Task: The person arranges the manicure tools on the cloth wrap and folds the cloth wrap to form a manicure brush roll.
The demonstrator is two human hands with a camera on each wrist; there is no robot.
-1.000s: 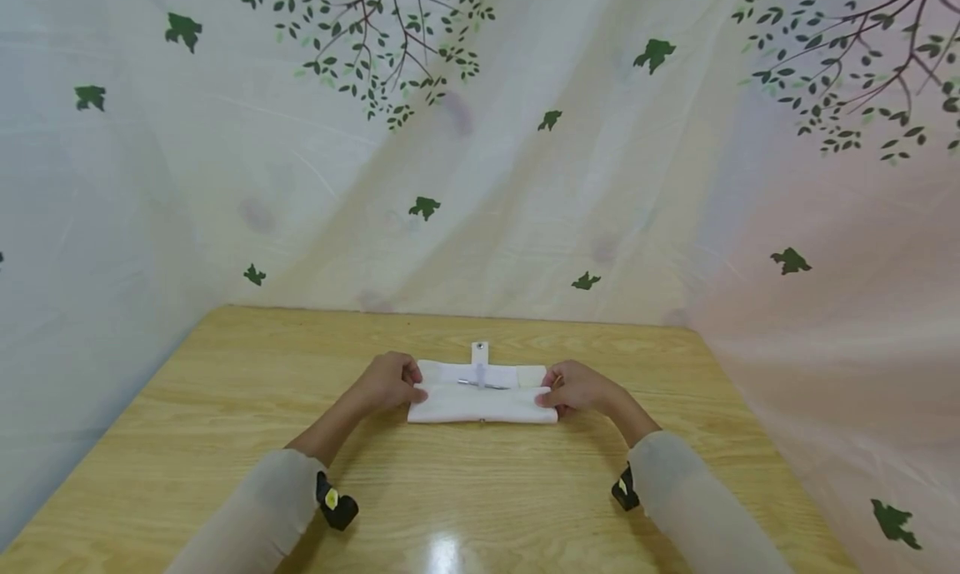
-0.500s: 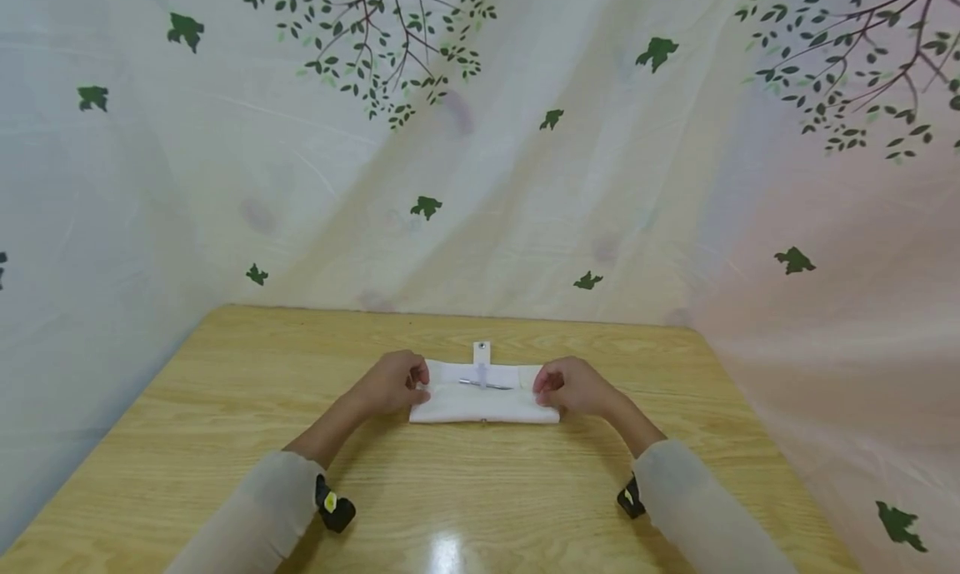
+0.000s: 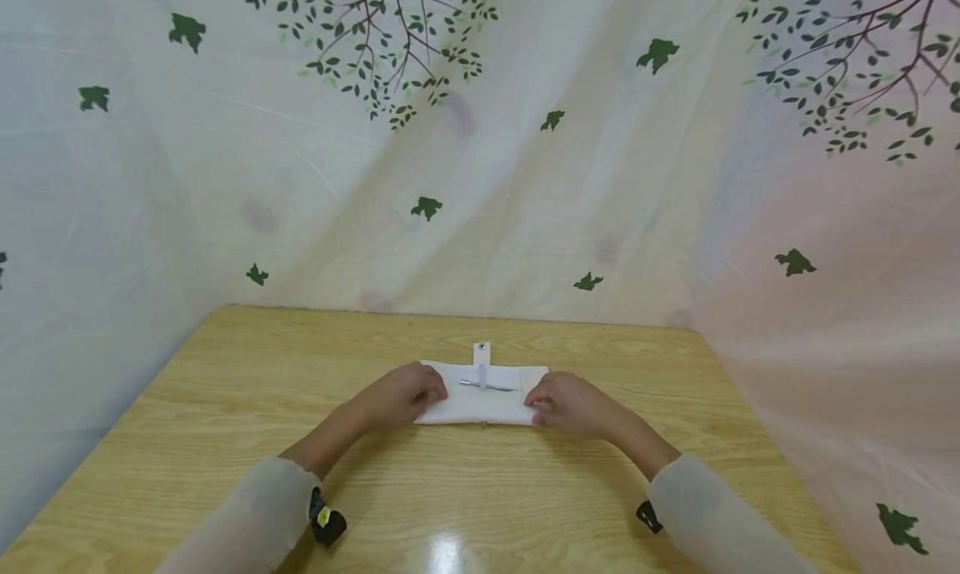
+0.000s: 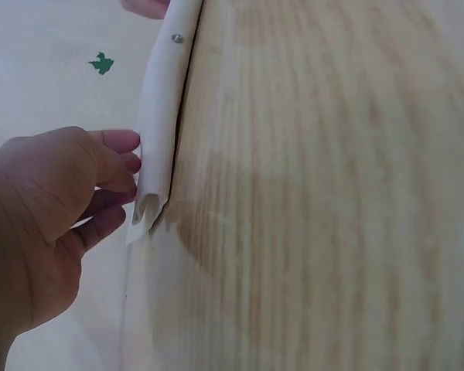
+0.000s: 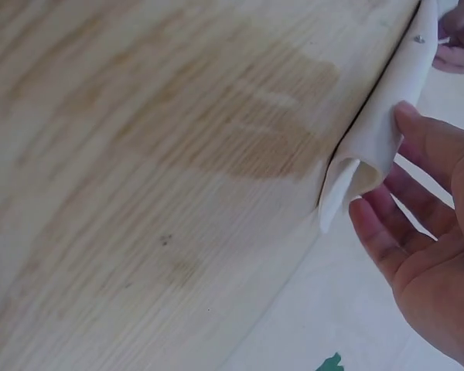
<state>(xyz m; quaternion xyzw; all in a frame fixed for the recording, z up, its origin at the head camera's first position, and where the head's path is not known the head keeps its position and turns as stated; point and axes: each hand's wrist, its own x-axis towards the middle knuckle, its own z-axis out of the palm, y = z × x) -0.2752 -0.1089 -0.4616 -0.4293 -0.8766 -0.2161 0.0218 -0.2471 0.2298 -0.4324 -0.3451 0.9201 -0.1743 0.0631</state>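
Note:
A white folded pouch [image 3: 478, 407] lies on the wooden table, its near part turned over into a soft roll. A tab [image 3: 481, 355] with a metal snap sticks out from its far side. Across its middle lies a slim silver pen-like stick [image 3: 495, 386]; its exact kind is unclear. My left hand [image 3: 401, 396] rests its bent fingers on the pouch's left end. At the other end, my right hand [image 3: 576, 403] touches the pouch with thumb and loosely bent fingers. A snap stud [image 4: 178, 38] shows on the near roll in the left wrist view.
The wooden table [image 3: 480, 491] extends around the pouch on every side. Behind it hangs a pale cloth [image 3: 337, 224] printed with leaves and branches. Black wrist cameras [image 3: 327, 520] are strapped below the sleeves.
Both hands have loosened from the pinched fold edge and shifted onto the pouch's ends, the left one inward. The folded part now lies flatter, and the pouch stays in place.

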